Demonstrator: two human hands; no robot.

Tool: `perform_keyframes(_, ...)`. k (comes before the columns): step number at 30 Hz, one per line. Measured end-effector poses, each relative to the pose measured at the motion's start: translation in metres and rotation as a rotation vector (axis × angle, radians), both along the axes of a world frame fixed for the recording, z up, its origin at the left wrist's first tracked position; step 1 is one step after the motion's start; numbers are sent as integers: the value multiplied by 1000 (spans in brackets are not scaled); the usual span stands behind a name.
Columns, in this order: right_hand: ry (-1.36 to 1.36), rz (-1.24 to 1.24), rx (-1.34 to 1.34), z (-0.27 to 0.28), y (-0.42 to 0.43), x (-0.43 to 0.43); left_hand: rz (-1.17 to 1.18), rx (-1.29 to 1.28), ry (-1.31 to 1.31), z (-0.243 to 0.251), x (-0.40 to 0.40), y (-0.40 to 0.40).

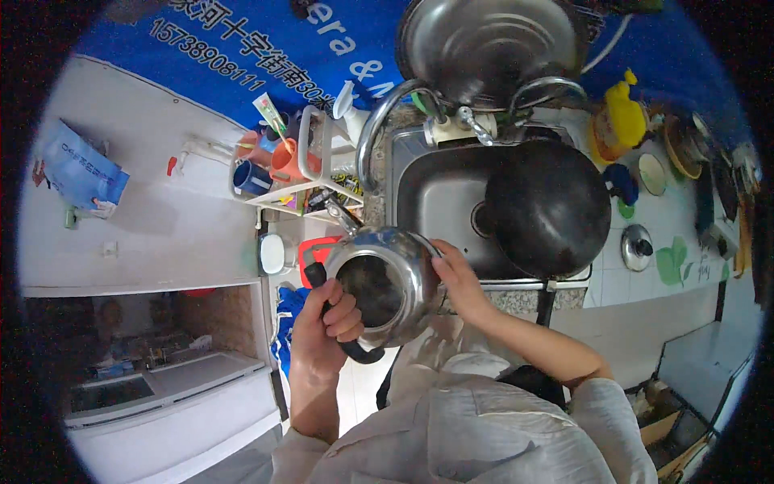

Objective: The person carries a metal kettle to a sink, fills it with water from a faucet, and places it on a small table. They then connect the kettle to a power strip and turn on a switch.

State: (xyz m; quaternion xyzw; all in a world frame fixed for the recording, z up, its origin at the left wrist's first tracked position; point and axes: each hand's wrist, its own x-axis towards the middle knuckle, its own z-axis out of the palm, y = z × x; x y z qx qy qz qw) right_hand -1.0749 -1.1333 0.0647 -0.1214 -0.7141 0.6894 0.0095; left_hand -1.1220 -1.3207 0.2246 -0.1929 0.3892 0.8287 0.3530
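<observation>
My left hand [329, 330] is wrapped around the black handle [366, 356] of a stainless steel kettle [417, 296]. The kettle is lidless and its round mouth faces me; the inside looks dark. Against the kettle's right side my right hand [461, 281] holds the metal body, with the fingertips partly hidden. The kettle is held in front of the sink's left front corner. A steel lid with a black knob [637, 248] lies on the counter to the right.
A dark wok [547, 209] covers the right part of the steel sink [444, 187], its handle jutting toward me. Curved faucets [378, 118] rise behind. A rack [329, 142] with cups stands left. A yellow bottle [626, 118] and bowls [652, 173] occupy the right counter.
</observation>
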Motion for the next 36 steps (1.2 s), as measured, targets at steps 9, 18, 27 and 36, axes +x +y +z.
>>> perform_keyframes(9,52,-495,62,1,71,163,-463,-187,81,41,59,-5)
perform_keyframes(18,-326,-678,234,-44,155,284,-850,-343,4,36,111,30)
perform_keyframes(27,-163,-749,1187,-95,351,206,-872,-506,73,46,194,105)
perform_keyframes(36,-207,-510,1269,-118,397,230,-696,-585,132,82,271,226)
